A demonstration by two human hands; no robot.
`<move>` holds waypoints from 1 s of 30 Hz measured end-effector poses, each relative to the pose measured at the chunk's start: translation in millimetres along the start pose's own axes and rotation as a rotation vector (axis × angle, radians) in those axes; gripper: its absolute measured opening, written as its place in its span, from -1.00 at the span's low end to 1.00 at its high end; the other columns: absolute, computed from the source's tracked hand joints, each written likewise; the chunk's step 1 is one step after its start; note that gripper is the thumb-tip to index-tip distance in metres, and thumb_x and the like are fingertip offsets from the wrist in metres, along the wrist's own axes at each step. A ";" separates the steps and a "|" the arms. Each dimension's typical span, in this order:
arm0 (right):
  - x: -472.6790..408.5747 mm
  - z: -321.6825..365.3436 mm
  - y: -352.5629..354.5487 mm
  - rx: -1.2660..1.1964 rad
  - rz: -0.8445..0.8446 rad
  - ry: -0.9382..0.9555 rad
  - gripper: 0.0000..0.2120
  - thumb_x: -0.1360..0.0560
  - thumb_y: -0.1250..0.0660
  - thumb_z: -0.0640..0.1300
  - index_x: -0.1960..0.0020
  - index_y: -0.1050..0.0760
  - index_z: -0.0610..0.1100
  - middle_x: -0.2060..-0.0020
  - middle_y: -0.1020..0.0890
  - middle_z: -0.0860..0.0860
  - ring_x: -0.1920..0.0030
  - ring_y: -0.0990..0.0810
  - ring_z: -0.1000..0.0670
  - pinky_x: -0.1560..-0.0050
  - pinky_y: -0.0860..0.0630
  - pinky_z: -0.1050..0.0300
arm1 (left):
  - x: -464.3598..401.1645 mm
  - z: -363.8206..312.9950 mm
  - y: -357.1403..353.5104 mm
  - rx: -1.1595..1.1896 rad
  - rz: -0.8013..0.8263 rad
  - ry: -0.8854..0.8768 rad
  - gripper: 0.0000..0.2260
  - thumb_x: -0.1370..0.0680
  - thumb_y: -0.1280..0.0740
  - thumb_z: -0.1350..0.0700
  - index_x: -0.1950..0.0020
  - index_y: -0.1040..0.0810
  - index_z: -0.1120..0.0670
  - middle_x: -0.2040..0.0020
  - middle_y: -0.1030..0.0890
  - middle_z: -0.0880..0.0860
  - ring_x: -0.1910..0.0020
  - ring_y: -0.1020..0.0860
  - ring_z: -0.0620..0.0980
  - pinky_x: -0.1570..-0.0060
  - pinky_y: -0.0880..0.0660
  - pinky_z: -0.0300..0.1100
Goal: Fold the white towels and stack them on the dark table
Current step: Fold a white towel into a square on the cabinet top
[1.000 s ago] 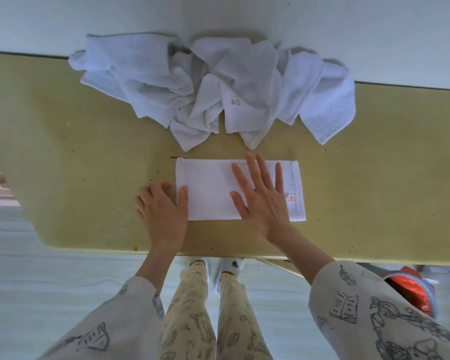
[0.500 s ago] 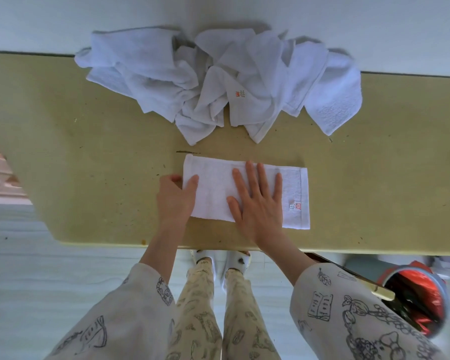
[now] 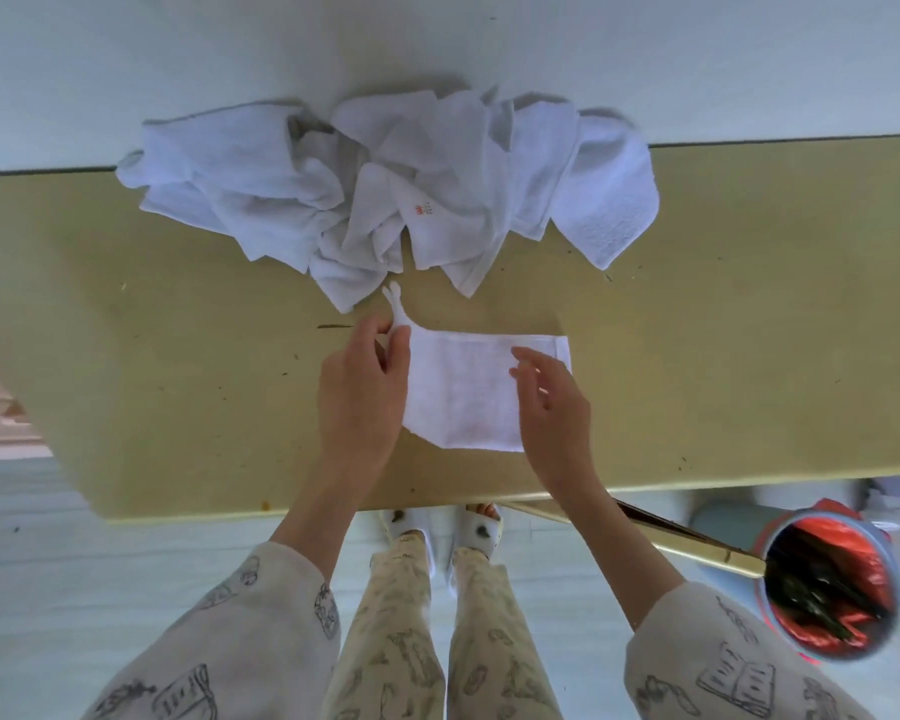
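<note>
The folded towel [image 3: 468,392] was pinched at its far left corner by the left hand [image 3: 359,392], probably for another fold. The right hand [image 3: 552,407] was held loosely spread over its right end, gripping nothing. The unfolded pile [image 3: 385,200] was left just beyond both sets of fingertips.

Single head view, looking steeply down, close over table [image 3: 126,387].

Pale wall [image 3: 645,54], olive-yellow table [image 3: 152,356], light floor [image 3: 48,589]

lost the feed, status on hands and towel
Left hand pinches folded towel by its left end. Right hand open above it. Unfolded pile behind, apart.
</note>
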State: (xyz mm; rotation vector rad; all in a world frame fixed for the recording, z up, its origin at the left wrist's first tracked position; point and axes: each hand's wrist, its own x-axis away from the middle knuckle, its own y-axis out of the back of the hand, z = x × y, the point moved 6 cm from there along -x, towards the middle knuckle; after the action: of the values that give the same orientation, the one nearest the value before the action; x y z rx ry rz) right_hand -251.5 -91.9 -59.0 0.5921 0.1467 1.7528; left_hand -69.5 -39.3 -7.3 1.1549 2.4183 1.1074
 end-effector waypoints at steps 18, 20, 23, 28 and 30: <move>-42.0 -44.3 40.0 -0.233 0.179 -0.440 -0.79 -0.54 -0.28 -0.14 0.15 -0.60 -0.23 0.22 -0.68 -0.15 0.22 -0.67 -0.07 0.19 -0.62 0.16 | 46.3 -44.8 -126.3 0.094 0.417 -0.179 -0.76 -0.60 -0.18 0.09 -0.18 -0.53 0.12 0.01 -0.65 0.03 0.05 -0.60 -0.07 0.10 -0.46 -0.36; -43.7 -45.6 39.9 -0.170 0.176 -0.418 -0.85 -0.52 -0.31 -0.18 0.08 -0.60 -0.25 0.17 -0.67 -0.18 0.21 -0.67 -0.09 0.16 -0.63 0.11 | 55.0 -36.5 -110.5 0.070 0.287 -0.239 -0.79 -0.60 -0.17 0.15 -0.16 -0.53 0.14 0.03 -0.64 0.03 0.09 -0.57 -0.07 0.13 -0.42 -0.38; -45.6 -46.5 40.4 -0.139 0.172 -0.422 -0.84 -0.53 -0.28 -0.21 -0.01 -0.57 -0.27 0.16 -0.66 -0.14 0.23 -0.66 -0.05 0.17 -0.63 0.13 | 76.8 -14.8 -83.4 -0.094 0.075 -0.370 -0.84 -0.52 -0.17 0.22 -0.02 -0.52 0.15 0.04 -0.57 0.06 0.06 -0.47 -0.01 0.04 -0.42 -0.20; -48.2 -45.8 42.7 -0.064 0.205 -0.421 -0.84 -0.57 -0.20 -0.19 0.03 -0.53 -0.23 0.08 -0.65 -0.14 0.12 -0.67 -0.09 0.11 -0.63 0.04 | 99.3 32.6 -79.2 -0.274 0.160 -0.393 -0.65 -0.45 -0.17 0.24 -0.23 -0.36 0.13 -0.32 -0.40 0.13 -0.33 -0.34 0.07 -0.28 -0.29 -0.10; -49.2 -45.0 43.5 -0.052 0.210 -0.419 -0.83 -0.59 -0.17 -0.19 0.03 -0.50 -0.24 0.07 -0.64 -0.14 0.10 -0.66 -0.10 0.15 -0.62 0.08 | 94.3 41.6 -85.0 -0.284 0.222 -0.330 -0.50 -0.47 -0.14 0.16 -0.41 -0.20 0.14 -0.44 -0.28 0.11 -0.46 -0.16 0.02 -0.42 -0.15 -0.04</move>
State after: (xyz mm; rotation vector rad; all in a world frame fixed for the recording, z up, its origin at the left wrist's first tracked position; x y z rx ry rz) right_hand -302.8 -140.5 -95.6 0.9492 -0.2608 1.7856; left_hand -158.7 19.2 -87.7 1.4027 1.8538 1.1689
